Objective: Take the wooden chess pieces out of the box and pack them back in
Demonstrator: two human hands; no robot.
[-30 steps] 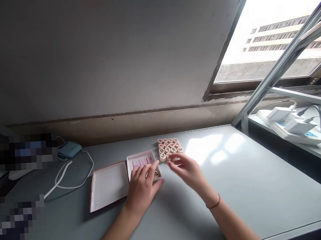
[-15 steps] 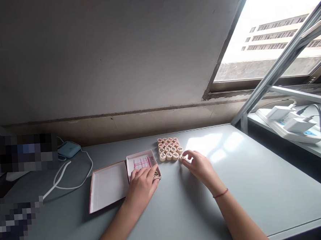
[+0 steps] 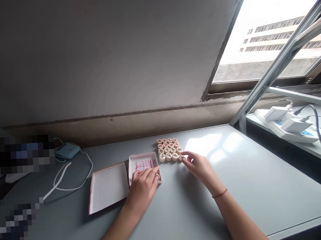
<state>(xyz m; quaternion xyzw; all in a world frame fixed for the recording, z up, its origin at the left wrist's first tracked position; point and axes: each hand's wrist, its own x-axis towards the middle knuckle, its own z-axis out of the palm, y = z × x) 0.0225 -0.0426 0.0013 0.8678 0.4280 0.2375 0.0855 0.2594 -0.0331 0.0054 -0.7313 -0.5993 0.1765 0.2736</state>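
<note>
Round wooden Chinese chess pieces (image 3: pixel 167 150) with red or black characters stand in close rows on the grey table. At the near right corner of this block, my right hand (image 3: pixel 197 164) pinches a chess piece (image 3: pixel 180 157) between thumb and fingertips, against its neighbour. My left hand (image 3: pixel 142 186) reaches over the small white box (image 3: pixel 142 156), fingers bent down into it. A chess piece (image 3: pixel 158 177) shows between its thumb and fingertips, partly covered. Inside the box lies a paper with red lines (image 3: pixel 144 164). My palm hides the box's near left part.
The upturned box lid (image 3: pixel 108 186) lies left of the box. Further left are a white cable (image 3: pixel 72 188) and a light blue device (image 3: pixel 67 151). A power strip with white chargers (image 3: pixel 296 124) sits on a shelf at the right, beside a metal frame post (image 3: pixel 271 66).
The piece in my right hand has moved slightly left, up to the near row's end. My left fingers have closed around a piece in the box, and the box has shifted slightly.
</note>
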